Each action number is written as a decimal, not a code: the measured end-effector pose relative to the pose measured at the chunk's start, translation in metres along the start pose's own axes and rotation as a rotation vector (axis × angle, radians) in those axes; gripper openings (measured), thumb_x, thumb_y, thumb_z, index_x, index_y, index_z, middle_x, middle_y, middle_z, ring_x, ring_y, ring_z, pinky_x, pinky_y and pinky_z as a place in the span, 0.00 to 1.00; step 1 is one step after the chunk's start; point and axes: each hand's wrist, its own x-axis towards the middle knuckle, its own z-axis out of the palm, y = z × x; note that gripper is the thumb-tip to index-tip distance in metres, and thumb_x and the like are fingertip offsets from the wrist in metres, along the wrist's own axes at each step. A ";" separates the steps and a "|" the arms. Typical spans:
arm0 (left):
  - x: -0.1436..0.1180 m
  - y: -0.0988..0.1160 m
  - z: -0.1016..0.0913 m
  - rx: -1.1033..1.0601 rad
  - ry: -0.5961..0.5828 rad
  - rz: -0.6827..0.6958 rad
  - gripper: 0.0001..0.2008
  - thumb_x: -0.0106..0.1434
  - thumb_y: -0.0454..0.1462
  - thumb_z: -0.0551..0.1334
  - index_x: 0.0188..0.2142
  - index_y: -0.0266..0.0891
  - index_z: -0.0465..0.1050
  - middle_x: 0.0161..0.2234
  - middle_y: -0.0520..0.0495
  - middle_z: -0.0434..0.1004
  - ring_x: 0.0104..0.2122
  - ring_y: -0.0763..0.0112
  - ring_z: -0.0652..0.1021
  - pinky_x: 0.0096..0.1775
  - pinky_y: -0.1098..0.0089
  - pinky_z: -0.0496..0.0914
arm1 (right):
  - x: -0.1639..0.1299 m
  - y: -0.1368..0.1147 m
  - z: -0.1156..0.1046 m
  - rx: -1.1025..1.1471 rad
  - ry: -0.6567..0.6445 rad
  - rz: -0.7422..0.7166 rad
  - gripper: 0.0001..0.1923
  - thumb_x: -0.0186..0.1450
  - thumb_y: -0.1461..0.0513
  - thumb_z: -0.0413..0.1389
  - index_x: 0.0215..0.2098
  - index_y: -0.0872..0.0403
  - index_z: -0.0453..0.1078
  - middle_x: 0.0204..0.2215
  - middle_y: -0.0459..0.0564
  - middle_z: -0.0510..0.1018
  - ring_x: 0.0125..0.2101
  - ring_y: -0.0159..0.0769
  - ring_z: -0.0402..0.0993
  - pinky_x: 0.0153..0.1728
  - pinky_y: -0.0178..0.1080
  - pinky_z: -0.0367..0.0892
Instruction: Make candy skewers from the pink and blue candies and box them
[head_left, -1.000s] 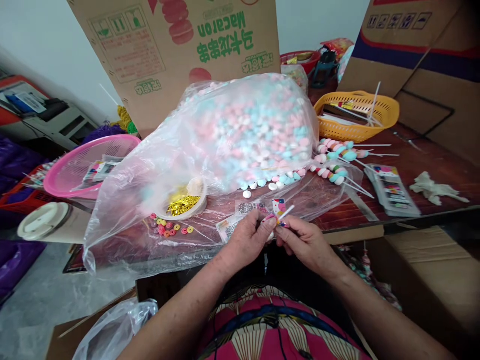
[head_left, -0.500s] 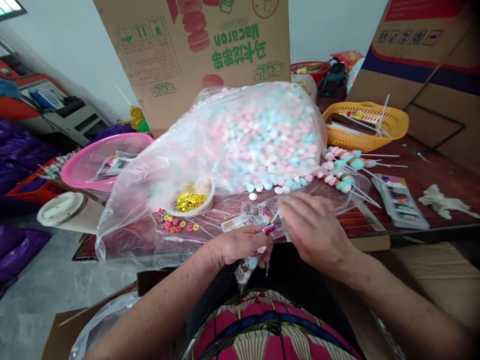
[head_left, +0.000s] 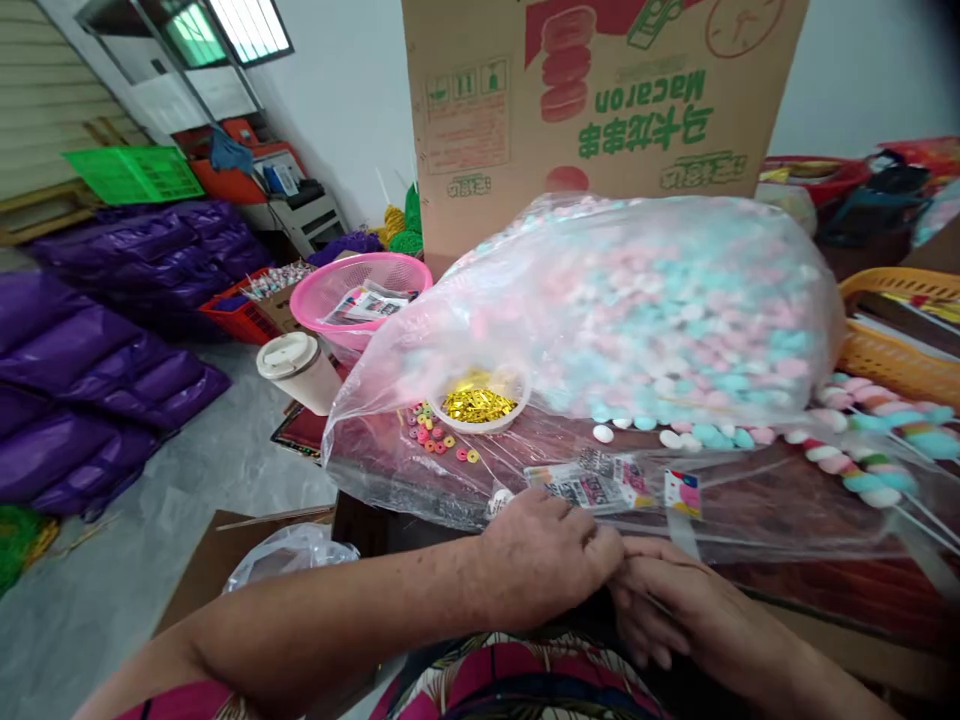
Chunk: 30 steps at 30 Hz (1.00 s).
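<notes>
My left hand [head_left: 551, 555] is closed, back of the hand up, above the near edge of the table. From its far side pokes the end of a small printed clear candy bag [head_left: 500, 500]; the rest of the bag is hidden by the hand. My right hand [head_left: 675, 600] presses against the left one, its fingers curled and its thumb side touching the left fingers. What lies between the two hands cannot be seen. Just beyond are flat printed bags [head_left: 592, 484] and a small colourful packet [head_left: 683, 493] on the plastic sheet.
A large clear bag of pastel marshmallows [head_left: 697, 310] fills the table's middle. Left of it stand a tub of gold twist ties [head_left: 480, 405], loose ring candies [head_left: 429, 432], a pink basket [head_left: 319, 290] and a lidded cup [head_left: 300, 372]. Marshmallow skewers [head_left: 862, 470] lie at right.
The view has swung left. My left hand has turned back-up over the candy bag, which now points away from me. My right hand has come down from the table edge against my left.
</notes>
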 end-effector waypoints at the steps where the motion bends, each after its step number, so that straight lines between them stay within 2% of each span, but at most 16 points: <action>1: -0.011 -0.002 0.003 0.011 0.086 0.011 0.11 0.64 0.33 0.52 0.40 0.35 0.72 0.30 0.39 0.77 0.28 0.61 0.75 0.29 0.64 0.66 | 0.005 -0.002 0.004 0.167 -0.053 0.084 0.11 0.58 0.55 0.45 0.21 0.50 0.56 0.06 0.35 0.50 0.09 0.29 0.51 0.18 0.36 0.61; 2: -0.022 -0.004 0.007 0.000 0.160 0.002 0.13 0.64 0.33 0.51 0.41 0.36 0.73 0.31 0.39 0.78 0.28 0.62 0.75 0.30 0.65 0.66 | 0.011 -0.006 0.007 0.255 -0.093 0.146 0.12 0.57 0.54 0.46 0.20 0.50 0.56 0.05 0.34 0.47 0.08 0.28 0.48 0.17 0.35 0.60; 3: -0.033 -0.007 0.011 -0.043 0.216 -0.035 0.13 0.65 0.32 0.51 0.41 0.37 0.73 0.32 0.39 0.78 0.28 0.62 0.75 0.30 0.65 0.65 | 0.017 -0.011 0.007 0.249 -0.128 0.187 0.13 0.57 0.53 0.47 0.20 0.50 0.57 0.04 0.34 0.49 0.08 0.27 0.48 0.17 0.35 0.59; 5: -0.051 -0.012 0.020 -0.250 0.306 -0.214 0.13 0.64 0.33 0.52 0.38 0.38 0.75 0.32 0.40 0.79 0.29 0.64 0.74 0.32 0.66 0.65 | 0.030 -0.031 0.003 0.022 -0.155 0.167 0.16 0.59 0.51 0.48 0.20 0.52 0.61 0.07 0.38 0.59 0.11 0.28 0.55 0.19 0.34 0.59; 7: -0.066 -0.016 0.027 -0.584 0.407 -0.512 0.12 0.64 0.35 0.54 0.32 0.38 0.77 0.28 0.44 0.77 0.28 0.68 0.73 0.32 0.69 0.65 | 0.047 -0.061 -0.004 -0.322 -0.089 -0.026 0.17 0.63 0.52 0.48 0.23 0.53 0.66 0.15 0.44 0.70 0.17 0.30 0.64 0.22 0.34 0.60; 10: -0.077 -0.020 0.033 -1.117 0.593 -0.985 0.09 0.59 0.39 0.61 0.27 0.38 0.78 0.21 0.49 0.73 0.24 0.72 0.71 0.30 0.72 0.63 | 0.091 -0.109 -0.009 -0.785 0.112 -0.413 0.13 0.65 0.58 0.48 0.26 0.52 0.69 0.23 0.47 0.74 0.24 0.32 0.68 0.26 0.35 0.60; 11: -0.078 -0.022 0.034 -1.269 0.637 -1.097 0.09 0.56 0.40 0.63 0.27 0.37 0.78 0.20 0.51 0.72 0.23 0.73 0.70 0.29 0.72 0.63 | 0.110 -0.120 -0.008 -0.960 0.126 -0.468 0.11 0.63 0.61 0.49 0.25 0.52 0.69 0.23 0.48 0.74 0.25 0.32 0.68 0.27 0.35 0.59; 13: -0.077 -0.025 0.036 -1.529 0.688 -1.221 0.10 0.51 0.42 0.67 0.25 0.36 0.78 0.18 0.52 0.70 0.21 0.75 0.69 0.28 0.73 0.62 | 0.150 -0.131 -0.004 -1.266 0.044 -0.421 0.09 0.56 0.67 0.55 0.19 0.53 0.67 0.19 0.47 0.72 0.23 0.33 0.67 0.26 0.36 0.57; 16: -0.074 -0.026 0.041 -1.795 0.728 -1.295 0.13 0.46 0.44 0.69 0.23 0.34 0.76 0.16 0.53 0.67 0.18 0.77 0.69 0.24 0.75 0.61 | 0.198 -0.129 0.000 -1.406 -0.009 -0.309 0.14 0.48 0.71 0.58 0.11 0.53 0.61 0.11 0.45 0.64 0.18 0.32 0.64 0.22 0.36 0.54; 19: -0.072 -0.022 0.048 -1.964 0.706 -1.345 0.15 0.44 0.44 0.70 0.21 0.33 0.74 0.15 0.53 0.66 0.16 0.76 0.69 0.20 0.75 0.60 | 0.212 -0.126 -0.006 -1.426 -0.002 -0.302 0.17 0.49 0.70 0.57 0.09 0.53 0.58 0.09 0.43 0.59 0.15 0.29 0.59 0.20 0.35 0.51; 22: -0.072 -0.020 0.050 -1.991 0.746 -1.310 0.16 0.44 0.45 0.71 0.23 0.33 0.75 0.17 0.50 0.69 0.17 0.76 0.71 0.21 0.75 0.62 | 0.197 -0.136 -0.015 -1.426 -0.015 -0.338 0.15 0.52 0.69 0.55 0.11 0.53 0.61 0.10 0.42 0.59 0.13 0.25 0.53 0.18 0.34 0.48; 26: -0.066 -0.024 0.037 -1.920 0.827 -1.149 0.16 0.48 0.46 0.69 0.27 0.34 0.75 0.21 0.48 0.74 0.21 0.76 0.72 0.25 0.74 0.65 | 0.158 -0.153 -0.027 -1.379 0.050 -0.401 0.14 0.58 0.67 0.51 0.15 0.53 0.63 0.13 0.43 0.61 0.15 0.26 0.51 0.19 0.35 0.47; 28: -0.058 -0.028 0.026 -1.921 0.856 -1.114 0.17 0.48 0.47 0.70 0.28 0.35 0.74 0.22 0.49 0.74 0.20 0.77 0.71 0.25 0.74 0.65 | 0.135 -0.150 -0.031 -1.296 0.124 -0.440 0.14 0.59 0.66 0.51 0.15 0.54 0.61 0.13 0.43 0.61 0.16 0.26 0.53 0.20 0.35 0.48; 30: -0.047 -0.031 0.017 -1.941 0.883 -1.089 0.17 0.47 0.47 0.70 0.29 0.36 0.73 0.21 0.50 0.73 0.20 0.76 0.71 0.26 0.74 0.65 | 0.110 -0.137 -0.032 -1.138 0.197 -0.473 0.14 0.61 0.64 0.50 0.17 0.54 0.62 0.14 0.42 0.63 0.17 0.26 0.55 0.21 0.34 0.51</action>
